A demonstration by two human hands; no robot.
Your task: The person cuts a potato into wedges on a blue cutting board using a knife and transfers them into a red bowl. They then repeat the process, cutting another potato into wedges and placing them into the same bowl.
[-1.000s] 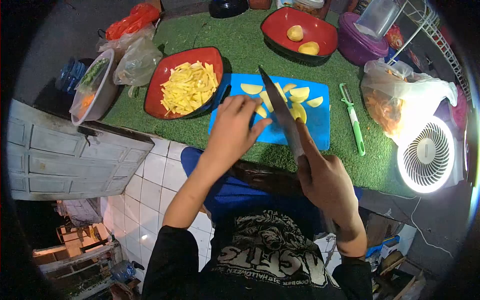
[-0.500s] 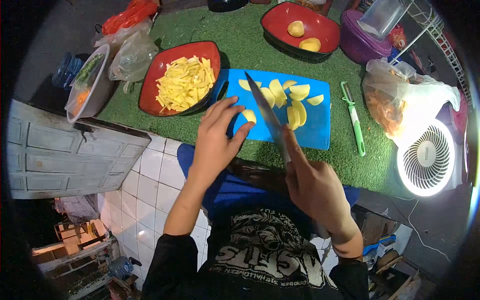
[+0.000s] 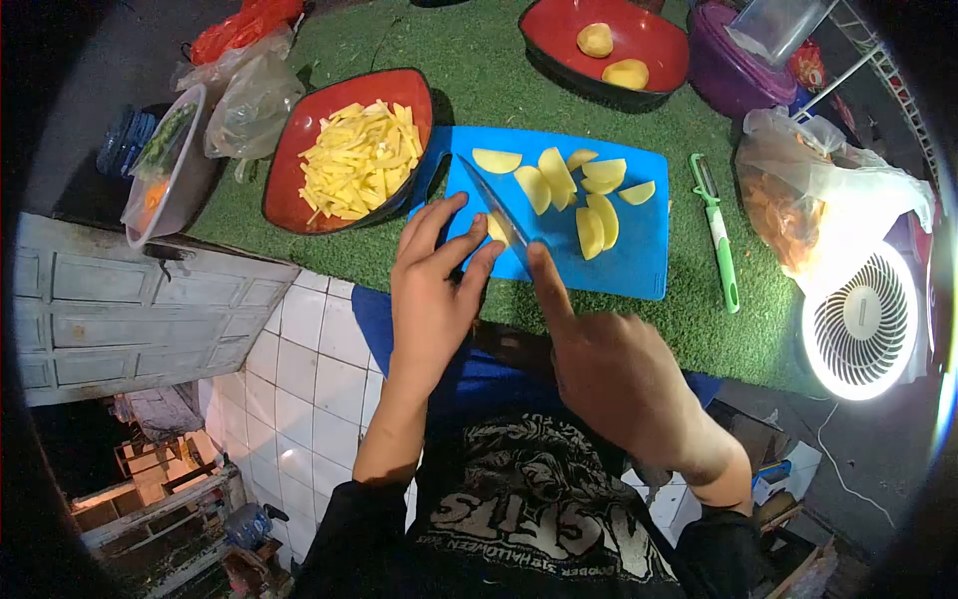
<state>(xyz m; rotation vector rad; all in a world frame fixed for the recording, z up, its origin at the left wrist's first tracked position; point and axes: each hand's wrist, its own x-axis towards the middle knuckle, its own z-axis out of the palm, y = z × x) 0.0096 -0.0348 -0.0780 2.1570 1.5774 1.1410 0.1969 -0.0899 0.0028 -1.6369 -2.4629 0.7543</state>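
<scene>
My right hand grips a kitchen knife, its index finger stretched along the back of the blade. The blade slants across a small potato piece near the left side of the blue cutting board. My left hand pinches that piece between thumb and fingers, fingertips close beside the blade. Several peeled potato slices lie spread over the middle and right of the board. Left of the board, a red bowl holds a heap of potato sticks.
A second red bowl with two peeled potatoes stands at the back. Right of the board lies a green-handled peeler, then a plastic bag and a lit round fan. A purple tub sits behind them.
The knife has come down and left from above the board onto the potato piece, my right hand moving with it. My left hand stays at the piece. The view has shifted slightly.
</scene>
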